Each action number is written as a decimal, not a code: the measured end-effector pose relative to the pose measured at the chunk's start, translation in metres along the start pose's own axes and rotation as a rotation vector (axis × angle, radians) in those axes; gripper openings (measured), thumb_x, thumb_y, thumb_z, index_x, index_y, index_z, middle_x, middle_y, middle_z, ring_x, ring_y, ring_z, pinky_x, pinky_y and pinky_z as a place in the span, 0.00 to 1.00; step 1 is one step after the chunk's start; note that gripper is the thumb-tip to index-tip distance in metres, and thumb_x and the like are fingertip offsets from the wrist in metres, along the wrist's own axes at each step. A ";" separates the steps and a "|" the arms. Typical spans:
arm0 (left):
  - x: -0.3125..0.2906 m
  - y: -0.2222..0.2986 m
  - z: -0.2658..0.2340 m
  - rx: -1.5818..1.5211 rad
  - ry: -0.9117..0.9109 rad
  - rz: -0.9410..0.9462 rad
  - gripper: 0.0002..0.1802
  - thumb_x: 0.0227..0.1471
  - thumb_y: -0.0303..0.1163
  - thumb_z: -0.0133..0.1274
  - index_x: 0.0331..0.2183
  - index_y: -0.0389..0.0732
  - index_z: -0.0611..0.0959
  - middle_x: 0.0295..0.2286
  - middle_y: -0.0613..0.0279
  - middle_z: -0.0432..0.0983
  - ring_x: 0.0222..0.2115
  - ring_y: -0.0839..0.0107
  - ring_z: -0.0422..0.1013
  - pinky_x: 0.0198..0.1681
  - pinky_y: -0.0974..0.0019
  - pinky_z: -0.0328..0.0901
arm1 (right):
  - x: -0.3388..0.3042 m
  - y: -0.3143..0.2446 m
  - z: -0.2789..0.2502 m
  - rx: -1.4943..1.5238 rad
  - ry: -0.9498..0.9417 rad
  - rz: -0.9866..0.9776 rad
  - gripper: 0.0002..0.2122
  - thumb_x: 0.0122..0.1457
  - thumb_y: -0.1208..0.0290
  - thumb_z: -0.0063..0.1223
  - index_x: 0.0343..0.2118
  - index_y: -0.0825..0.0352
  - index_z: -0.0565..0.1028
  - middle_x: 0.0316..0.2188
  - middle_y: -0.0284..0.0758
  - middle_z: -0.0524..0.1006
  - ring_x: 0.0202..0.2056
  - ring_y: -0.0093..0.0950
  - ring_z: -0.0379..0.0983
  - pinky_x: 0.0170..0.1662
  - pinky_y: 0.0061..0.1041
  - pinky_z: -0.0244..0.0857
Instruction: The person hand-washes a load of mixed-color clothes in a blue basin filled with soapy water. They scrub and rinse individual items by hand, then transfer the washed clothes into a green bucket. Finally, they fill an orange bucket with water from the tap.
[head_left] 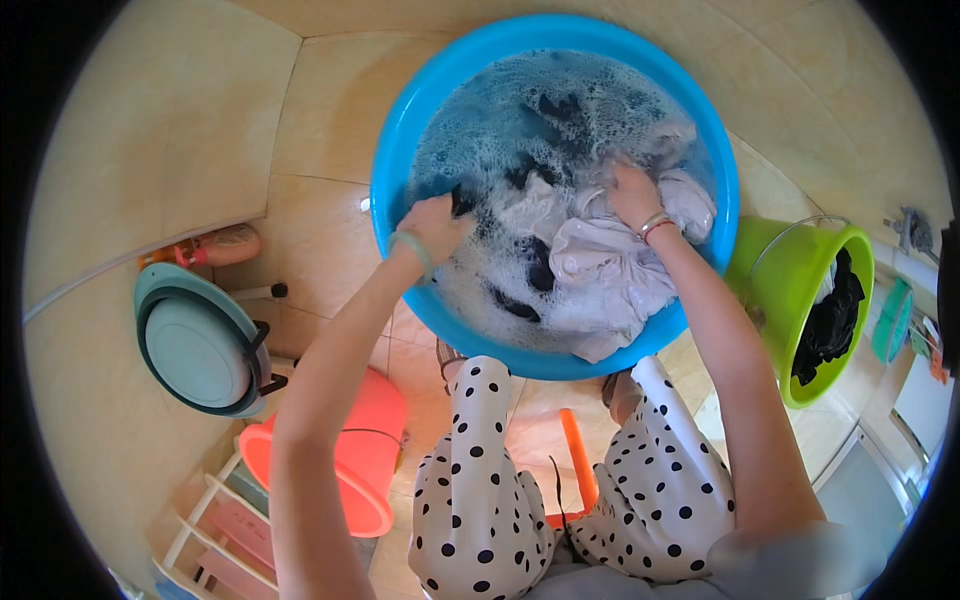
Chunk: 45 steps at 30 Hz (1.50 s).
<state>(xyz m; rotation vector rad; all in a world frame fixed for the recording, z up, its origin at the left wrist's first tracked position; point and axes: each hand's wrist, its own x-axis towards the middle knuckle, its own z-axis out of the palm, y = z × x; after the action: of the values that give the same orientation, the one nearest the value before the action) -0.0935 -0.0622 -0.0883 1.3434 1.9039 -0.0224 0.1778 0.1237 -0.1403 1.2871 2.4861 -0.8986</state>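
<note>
White cloth (605,265) lies bunched and soaked in the right part of a round blue basin (388,170), creased into wet folds, its near end resting up against the rim closest to the person. Dark cloth (541,268) shows in patches to its left and beyond, mostly hidden by the foam on the sudsy water (480,120). The right hand (633,195) reaches down onto the white cloth, fingers bent and partly out of sight, so whether they pinch it I cannot tell. The left hand (437,224) is curled at the basin's left side, just beside a dark piece; its fingertips are hidden too, and its grip cannot be told. A bracelet circles each wrist. The right forearm crosses the basin's rim and covers part of it. Near the basin on the right, a tilted green bucket (790,300) with a wire handle holds black cloth (830,320). At lower left, the left forearm partly blocks a coral bucket (370,440); beyond it, pale blue-green basins (195,350) stand on edge near the wall. Polka-dot trousers (480,480) flank an orange frame (578,455) on the tiled floor (325,240).
</note>
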 end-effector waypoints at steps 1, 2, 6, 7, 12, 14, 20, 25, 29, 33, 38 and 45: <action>-0.011 0.017 -0.017 -0.193 0.087 -0.051 0.22 0.52 0.37 0.54 0.43 0.29 0.77 0.36 0.41 0.78 0.40 0.45 0.73 0.45 0.51 0.67 | -0.007 0.013 0.000 0.037 -0.008 0.051 0.21 0.50 0.73 0.53 0.50 0.62 0.72 0.52 0.48 0.70 0.52 0.48 0.66 0.54 0.41 0.62; -0.024 0.033 -0.032 -0.217 0.153 0.019 0.22 0.51 0.36 0.54 0.43 0.30 0.77 0.36 0.41 0.78 0.39 0.45 0.73 0.44 0.52 0.67 | -0.011 0.018 0.002 0.082 -0.016 0.088 0.21 0.49 0.75 0.52 0.49 0.63 0.72 0.51 0.49 0.70 0.50 0.49 0.67 0.53 0.41 0.62; -0.060 0.089 -0.085 -0.233 0.206 0.209 0.18 0.50 0.33 0.55 0.42 0.34 0.78 0.34 0.41 0.77 0.36 0.44 0.72 0.42 0.53 0.67 | -0.028 0.012 0.013 0.066 0.369 -0.160 0.21 0.49 0.77 0.51 0.50 0.64 0.72 0.49 0.49 0.71 0.50 0.48 0.67 0.54 0.41 0.61; -0.064 0.095 -0.092 -0.222 0.160 0.231 0.17 0.50 0.32 0.55 0.42 0.35 0.78 0.33 0.41 0.77 0.35 0.45 0.72 0.41 0.54 0.68 | -0.031 0.008 0.010 0.118 0.389 -0.160 0.22 0.49 0.76 0.51 0.51 0.63 0.72 0.49 0.49 0.72 0.50 0.48 0.67 0.55 0.40 0.60; -0.096 0.112 -0.125 -0.320 0.323 0.293 0.15 0.51 0.27 0.57 0.42 0.34 0.80 0.26 0.44 0.77 0.23 0.55 0.73 0.29 0.65 0.68 | -0.051 -0.030 -0.035 0.399 0.320 -0.248 0.30 0.48 0.71 0.57 0.58 0.57 0.66 0.55 0.44 0.69 0.58 0.43 0.62 0.61 0.38 0.53; -0.109 0.126 -0.142 -0.139 0.311 0.279 0.14 0.51 0.26 0.56 0.42 0.34 0.81 0.27 0.44 0.77 0.24 0.54 0.73 0.31 0.66 0.68 | -0.063 -0.043 -0.041 0.119 0.367 -0.260 0.32 0.48 0.68 0.58 0.59 0.56 0.65 0.60 0.41 0.64 0.63 0.40 0.55 0.63 0.42 0.48; -0.136 0.144 -0.165 0.112 0.428 0.424 0.20 0.41 0.16 0.55 0.41 0.39 0.81 0.32 0.49 0.79 0.31 0.56 0.77 0.37 0.64 0.71 | -0.062 -0.095 -0.027 0.083 0.327 -0.357 0.40 0.48 0.54 0.64 0.63 0.62 0.59 0.65 0.36 0.56 0.68 0.35 0.45 0.65 0.46 0.42; -0.144 0.171 -0.194 -0.505 0.466 0.238 0.18 0.46 0.17 0.53 0.42 0.34 0.80 0.35 0.53 0.80 0.34 0.70 0.76 0.42 0.69 0.69 | -0.044 -0.072 -0.008 0.093 0.164 -0.218 0.36 0.54 0.52 0.58 0.62 0.66 0.60 0.63 0.38 0.60 0.67 0.35 0.47 0.65 0.46 0.42; -0.126 0.173 -0.192 -0.959 0.646 0.287 0.15 0.57 0.26 0.51 0.45 0.30 0.78 0.40 0.55 0.79 0.40 0.70 0.75 0.46 0.67 0.69 | -0.064 -0.085 -0.044 1.364 0.008 -0.322 0.24 0.61 0.59 0.51 0.57 0.67 0.67 0.59 0.34 0.66 0.62 0.27 0.57 0.63 0.30 0.49; -0.073 0.161 -0.190 -1.581 0.532 0.399 0.12 0.59 0.31 0.51 0.43 0.37 0.79 0.36 0.63 0.79 0.36 0.69 0.76 0.39 0.65 0.71 | -0.051 -0.091 -0.063 1.526 0.044 -0.284 0.20 0.60 0.67 0.56 0.53 0.66 0.70 0.51 0.35 0.70 0.54 0.20 0.61 0.57 0.22 0.56; 0.012 0.125 -0.136 -1.806 0.615 0.130 0.13 0.58 0.35 0.54 0.44 0.43 0.79 0.40 0.62 0.78 0.41 0.66 0.75 0.44 0.57 0.70 | -0.005 -0.044 -0.059 1.272 0.268 -0.127 0.16 0.55 0.68 0.63 0.44 0.70 0.75 0.32 0.29 0.77 0.36 0.19 0.71 0.42 0.20 0.65; 0.074 0.111 -0.055 -1.485 0.309 -0.142 0.21 0.61 0.39 0.48 0.55 0.52 0.71 0.51 0.62 0.70 0.48 0.60 0.71 0.41 0.49 0.73 | 0.040 -0.007 -0.037 0.430 0.579 -0.058 0.22 0.52 0.56 0.63 0.48 0.61 0.77 0.39 0.44 0.77 0.40 0.38 0.75 0.47 0.30 0.68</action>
<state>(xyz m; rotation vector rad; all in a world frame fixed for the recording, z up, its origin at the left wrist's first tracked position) -0.0463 0.0690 -0.0501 0.1685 1.5198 1.3036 0.1521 0.1697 -0.1249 1.8400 2.8640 -1.2782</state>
